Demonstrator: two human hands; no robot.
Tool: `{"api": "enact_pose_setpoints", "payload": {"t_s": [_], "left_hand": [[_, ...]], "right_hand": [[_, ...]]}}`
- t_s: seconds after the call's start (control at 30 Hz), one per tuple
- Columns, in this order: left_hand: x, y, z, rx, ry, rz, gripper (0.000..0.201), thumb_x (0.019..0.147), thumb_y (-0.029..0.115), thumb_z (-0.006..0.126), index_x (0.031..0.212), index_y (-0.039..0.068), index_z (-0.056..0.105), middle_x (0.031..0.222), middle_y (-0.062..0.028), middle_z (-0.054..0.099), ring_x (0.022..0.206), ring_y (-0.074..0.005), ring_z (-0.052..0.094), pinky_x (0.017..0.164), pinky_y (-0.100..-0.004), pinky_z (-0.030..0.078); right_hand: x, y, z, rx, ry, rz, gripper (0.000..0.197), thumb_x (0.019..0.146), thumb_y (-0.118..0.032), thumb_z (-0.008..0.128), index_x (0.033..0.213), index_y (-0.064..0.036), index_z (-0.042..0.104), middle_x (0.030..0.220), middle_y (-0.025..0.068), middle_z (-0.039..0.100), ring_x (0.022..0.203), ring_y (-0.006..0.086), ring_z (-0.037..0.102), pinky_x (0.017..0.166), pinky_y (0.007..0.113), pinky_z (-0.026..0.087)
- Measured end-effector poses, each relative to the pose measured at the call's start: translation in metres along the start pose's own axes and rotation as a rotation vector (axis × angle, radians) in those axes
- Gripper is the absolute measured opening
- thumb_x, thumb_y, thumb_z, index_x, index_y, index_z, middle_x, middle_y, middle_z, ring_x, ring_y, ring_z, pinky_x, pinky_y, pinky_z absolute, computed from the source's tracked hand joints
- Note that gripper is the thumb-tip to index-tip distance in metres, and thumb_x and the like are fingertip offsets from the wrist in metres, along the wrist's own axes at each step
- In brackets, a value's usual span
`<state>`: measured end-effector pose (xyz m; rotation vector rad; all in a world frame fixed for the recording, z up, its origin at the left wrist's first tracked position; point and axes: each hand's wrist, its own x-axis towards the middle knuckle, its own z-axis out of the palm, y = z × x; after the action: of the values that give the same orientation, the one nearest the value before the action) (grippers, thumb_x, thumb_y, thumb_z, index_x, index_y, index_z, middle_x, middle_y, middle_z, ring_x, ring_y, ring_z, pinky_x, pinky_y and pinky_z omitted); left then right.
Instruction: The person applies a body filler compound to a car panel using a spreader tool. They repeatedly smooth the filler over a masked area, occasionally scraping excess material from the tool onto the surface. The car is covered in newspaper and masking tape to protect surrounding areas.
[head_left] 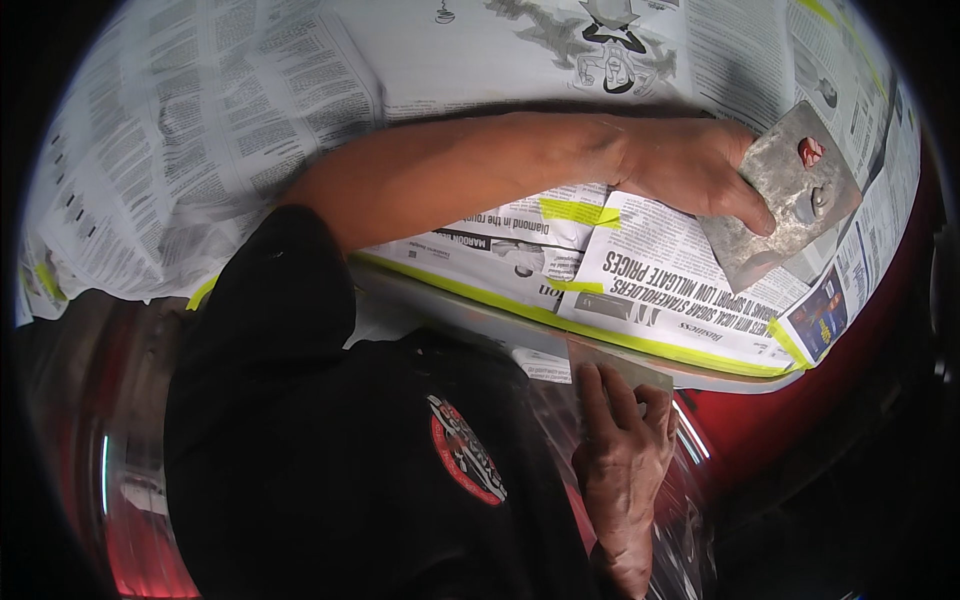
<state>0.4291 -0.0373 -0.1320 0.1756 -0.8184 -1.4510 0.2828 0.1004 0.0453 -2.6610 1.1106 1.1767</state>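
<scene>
My left hand (715, 175) reaches across to the far right with its arm over the newspaper. Its thumb lies on top of a grey metal plate (745, 250), gripping it at a tilt. A small red dab (811, 152) and a grey lump of paste (820, 196) sit on that plate. Nearer my body, my right hand (622, 450) holds a thin, flat spreader (640, 374), with fingers laid along its face. The spreader's far edge is at the pale grey panel edge (480, 318), just below the taped line; whether it touches cannot be told.
Newspaper sheets (250, 130) cover the large curved surface, edged with yellow-green masking tape (640, 345). Glossy red bodywork (760, 430) curves away at the right. Clear plastic film (685, 520) hangs beside my right wrist. My black shirt (350, 450) fills the lower left.
</scene>
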Motion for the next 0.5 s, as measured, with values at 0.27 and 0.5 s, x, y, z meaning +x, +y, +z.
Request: {"api": "enact_pose_setpoints", "payload": {"t_s": [0.27, 0.5], "left_hand": [[0.001, -0.003, -0.001, 0.0, 0.007, 0.022, 0.038, 0.086, 0.01, 0.068, 0.123, 0.0, 0.064, 0.119, -0.0126, 0.069, 0.105, -0.0197, 0.063, 0.095, -0.0299, 0.047], [0.001, 0.0, -0.001, 0.008, -0.015, -0.033, 0.034, 0.089, 0.012, 0.069, 0.122, 0.004, 0.064, 0.114, -0.0074, 0.07, 0.108, -0.0158, 0.063, 0.099, -0.0305, 0.045]], "right_hand": [[0.016, -0.016, 0.013, -0.029, 0.06, -0.156, 0.045, 0.075, -0.008, 0.065, 0.12, -0.0089, 0.064, 0.116, 0.0026, 0.064, 0.089, 0.0236, 0.052, 0.079, 0.038, 0.043], [0.015, -0.024, 0.026, 0.01, 0.069, -0.134, 0.049, 0.072, -0.003, 0.066, 0.121, -0.0095, 0.063, 0.115, 0.0023, 0.063, 0.087, 0.0243, 0.052, 0.078, 0.039, 0.042]]}}
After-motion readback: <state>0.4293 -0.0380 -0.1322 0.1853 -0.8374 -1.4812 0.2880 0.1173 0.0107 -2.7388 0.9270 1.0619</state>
